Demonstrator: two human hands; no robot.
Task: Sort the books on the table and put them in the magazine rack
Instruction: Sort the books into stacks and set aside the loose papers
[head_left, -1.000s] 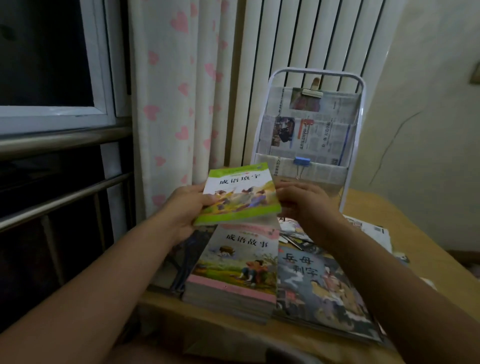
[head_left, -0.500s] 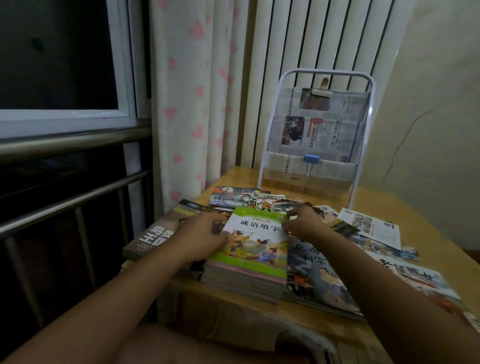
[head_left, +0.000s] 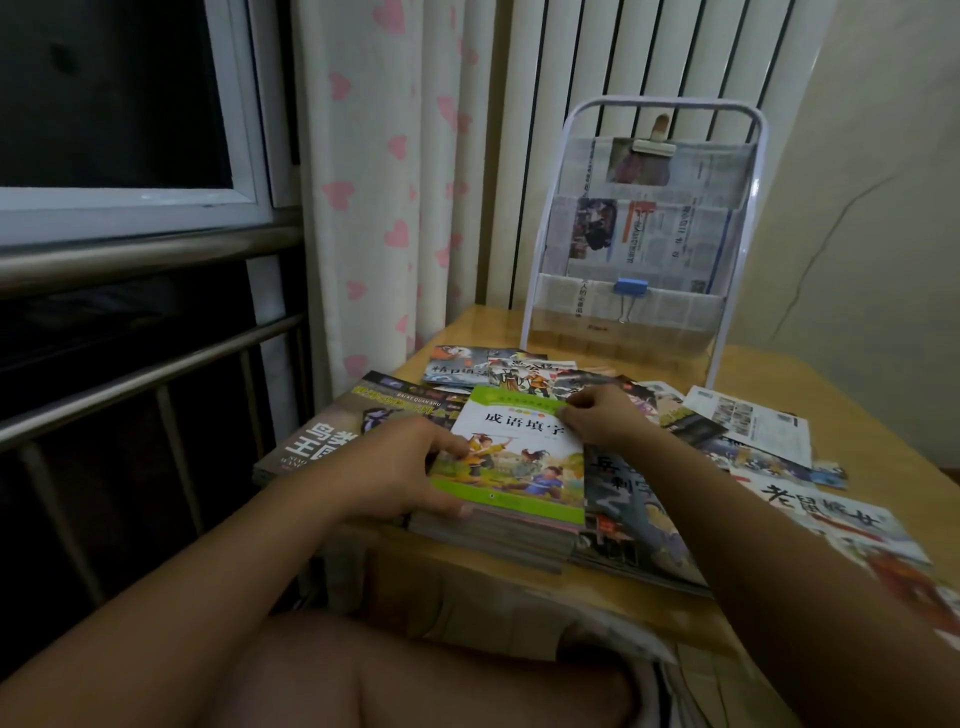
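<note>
On the desk (head_left: 737, 364), both our hands grip the green book (head_left: 511, 457) atop a stack. The magazine rack (head_left: 644, 234) holds only newspapers; sorting has barely begun.

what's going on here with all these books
A person is sorting books on a wooden table. Both hands hold a green-bordered children's book lying on top of a stack: the left hand grips its left edge, the right hand pinches its top right corner. More books lie scattered around. The white magazine rack behind holds only newspapers.
</note>
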